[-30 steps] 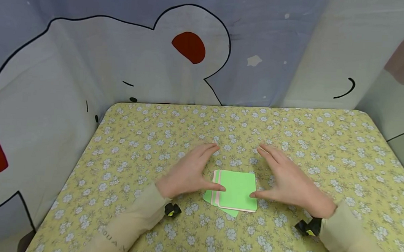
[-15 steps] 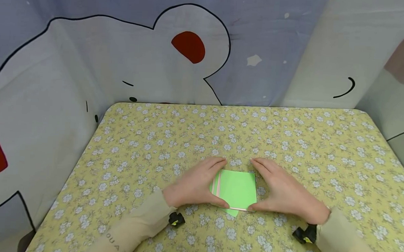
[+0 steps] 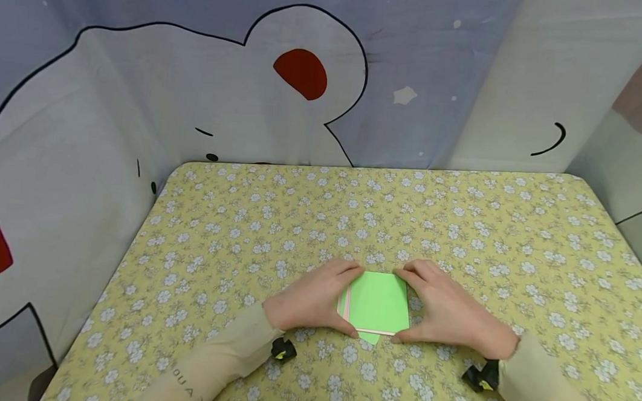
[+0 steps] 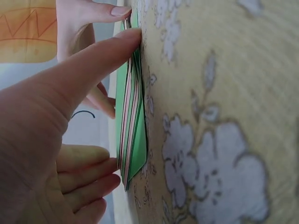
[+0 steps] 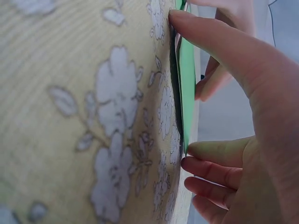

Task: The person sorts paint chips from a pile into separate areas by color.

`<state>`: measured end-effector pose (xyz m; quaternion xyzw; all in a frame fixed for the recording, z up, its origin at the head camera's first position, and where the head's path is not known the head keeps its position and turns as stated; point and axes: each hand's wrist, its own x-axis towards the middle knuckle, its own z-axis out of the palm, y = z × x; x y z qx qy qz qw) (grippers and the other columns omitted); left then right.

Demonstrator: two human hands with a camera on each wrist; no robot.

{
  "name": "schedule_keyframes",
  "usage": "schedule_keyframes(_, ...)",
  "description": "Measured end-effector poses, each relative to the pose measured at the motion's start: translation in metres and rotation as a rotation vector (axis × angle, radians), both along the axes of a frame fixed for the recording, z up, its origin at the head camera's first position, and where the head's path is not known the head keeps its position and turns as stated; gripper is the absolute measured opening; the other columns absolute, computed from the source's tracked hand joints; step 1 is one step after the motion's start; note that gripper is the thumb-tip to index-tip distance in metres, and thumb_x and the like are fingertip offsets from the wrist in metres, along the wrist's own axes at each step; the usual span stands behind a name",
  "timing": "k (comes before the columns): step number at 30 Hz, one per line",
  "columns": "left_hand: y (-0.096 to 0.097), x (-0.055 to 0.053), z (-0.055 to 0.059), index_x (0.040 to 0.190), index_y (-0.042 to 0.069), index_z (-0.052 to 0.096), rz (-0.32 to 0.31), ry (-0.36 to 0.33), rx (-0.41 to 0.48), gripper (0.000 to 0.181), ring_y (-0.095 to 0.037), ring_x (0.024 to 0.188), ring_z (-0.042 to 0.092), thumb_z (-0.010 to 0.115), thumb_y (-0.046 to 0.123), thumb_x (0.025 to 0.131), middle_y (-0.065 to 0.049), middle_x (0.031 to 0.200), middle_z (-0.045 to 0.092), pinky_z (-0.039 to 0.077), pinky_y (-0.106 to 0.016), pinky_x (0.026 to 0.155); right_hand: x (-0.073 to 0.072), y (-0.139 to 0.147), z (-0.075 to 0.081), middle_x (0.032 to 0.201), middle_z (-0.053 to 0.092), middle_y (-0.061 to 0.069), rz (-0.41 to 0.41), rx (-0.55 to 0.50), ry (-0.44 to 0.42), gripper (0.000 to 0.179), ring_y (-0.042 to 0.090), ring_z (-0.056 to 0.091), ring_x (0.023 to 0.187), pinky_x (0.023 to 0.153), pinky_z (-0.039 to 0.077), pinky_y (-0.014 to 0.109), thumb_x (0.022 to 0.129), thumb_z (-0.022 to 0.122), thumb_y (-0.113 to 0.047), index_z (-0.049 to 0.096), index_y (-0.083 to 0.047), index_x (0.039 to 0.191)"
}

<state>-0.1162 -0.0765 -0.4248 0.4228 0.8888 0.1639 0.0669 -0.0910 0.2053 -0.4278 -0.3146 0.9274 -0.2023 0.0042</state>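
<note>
A stack of square green and pink paper sheets (image 3: 379, 303) lies on the table, its top sheet green. Left of the top sheet, green and pink edges stick out, and a green corner (image 3: 369, 337) shows below the near edge. My left hand (image 3: 318, 296) holds the stack's left side, thumb at the near edge and fingertips at the far edge. On the right side my right hand (image 3: 449, 304) grips it the same way. The left wrist view shows the layered sheets (image 4: 131, 121) fanned unevenly. In the right wrist view, the green sheet (image 5: 188, 88) is between thumb and fingers.
A yellow flowered cloth (image 3: 233, 220) covers the table. Behind it hangs a curtain (image 3: 414, 78) with cartoon figures, which also runs along the left and right sides. A black strap mount (image 3: 283, 349) sits on the left wrist, another (image 3: 482, 375) on the right.
Both hands have come down and closer together around the stack. The thumbs went from over the top sheet to its near edge, and the fingers came back to the far edge.
</note>
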Motion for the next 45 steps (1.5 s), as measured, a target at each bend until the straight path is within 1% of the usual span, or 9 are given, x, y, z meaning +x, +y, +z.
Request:
schedule_keyframes(8,-0.001,0.001,-0.001,0.154,-0.001,0.041,-0.016,-0.046,0.054,0.113,-0.019,0.132,0.045,0.089,0.059,0.07,-0.008,0.148,0.047,0.04,-0.025,0.109,-0.002,-0.002,0.0,0.125,0.053,-0.001,0.011,0.001,-0.005,0.108,0.015,0.047,0.112,0.09,0.053,0.04,0.056,0.088,-0.073,0.062,-0.003,0.134)
schedule_keyframes(14,-0.001,0.002,0.0,0.155,0.001,0.039,-0.008,-0.068,0.08,0.112,-0.018,0.131,0.045,0.09,0.053,0.07,-0.007,0.149,0.046,0.043,-0.026,0.107,-0.002,-0.004,-0.001,0.128,0.054,-0.001,0.014,0.015,-0.004,0.116,0.016,0.048,0.115,0.093,0.052,0.043,0.055,0.084,-0.08,0.057,-0.005,0.14)
schedule_keyframes(18,-0.002,0.001,0.004,0.156,0.002,0.038,0.008,-0.078,0.101,0.112,-0.017,0.13,0.047,0.09,0.051,0.07,-0.006,0.149,0.046,0.043,-0.027,0.107,-0.003,-0.004,0.001,0.129,0.053,0.0,0.015,0.018,0.0,0.116,0.016,0.048,0.115,0.093,0.052,0.042,0.056,0.086,-0.076,0.055,-0.004,0.142)
schedule_keyframes(23,-0.005,-0.001,0.008,0.156,0.001,0.036,0.027,-0.073,0.105,0.112,-0.019,0.132,0.047,0.09,0.05,0.071,-0.009,0.151,0.044,0.042,-0.029,0.109,-0.007,-0.006,0.006,0.128,0.053,0.002,0.02,0.016,0.017,0.113,0.017,0.05,0.113,0.091,0.053,0.042,0.058,0.088,-0.07,0.054,-0.003,0.143)
schedule_keyframes(27,-0.008,-0.005,0.011,0.157,0.0,0.034,0.047,-0.053,0.092,0.114,-0.022,0.136,0.044,0.09,0.051,0.072,-0.012,0.155,0.04,0.038,-0.032,0.112,-0.014,-0.01,0.013,0.128,0.054,0.003,0.022,0.011,0.018,0.111,0.018,0.05,0.112,0.091,0.053,0.042,0.06,0.089,-0.067,0.053,-0.001,0.143)
schedule_keyframes(32,-0.012,-0.013,0.012,0.156,-0.002,0.034,0.079,-0.023,0.091,0.116,-0.024,0.137,0.043,0.088,0.055,0.072,-0.013,0.155,0.038,0.04,-0.035,0.112,-0.03,-0.016,0.019,0.127,0.054,0.003,0.036,-0.012,0.035,0.105,0.019,0.049,0.113,0.091,0.052,0.042,0.063,0.089,-0.063,0.055,-0.001,0.141)
schedule_keyframes(37,-0.021,-0.025,0.018,0.156,-0.001,0.035,0.143,-0.021,0.111,0.111,-0.024,0.134,0.046,0.089,0.052,0.074,-0.012,0.155,0.039,0.043,-0.036,0.109,-0.049,-0.029,0.023,0.128,0.053,0.004,0.056,-0.043,0.035,0.106,0.02,0.049,0.114,0.091,0.051,0.041,0.063,0.09,-0.062,0.053,0.0,0.142)
schedule_keyframes(41,-0.034,-0.04,0.028,0.156,0.0,0.036,0.214,-0.035,0.128,0.112,-0.026,0.136,0.045,0.093,0.046,0.072,-0.011,0.155,0.039,0.041,-0.039,0.111,-0.071,-0.044,0.031,0.134,0.051,0.006,0.057,-0.063,0.015,0.108,0.022,0.048,0.118,0.093,0.05,0.042,0.065,0.091,-0.059,0.05,0.0,0.146)
schedule_keyframes(45,-0.051,-0.062,0.038,0.157,0.002,0.036,0.27,-0.039,0.133,0.113,-0.029,0.139,0.042,0.095,0.042,0.07,-0.011,0.157,0.038,0.04,-0.044,0.113,-0.093,-0.061,0.039,0.14,0.049,0.009,0.055,-0.069,0.018,0.109,0.025,0.047,0.124,0.098,0.048,0.046,0.068,0.09,-0.057,0.046,-0.001,0.15)
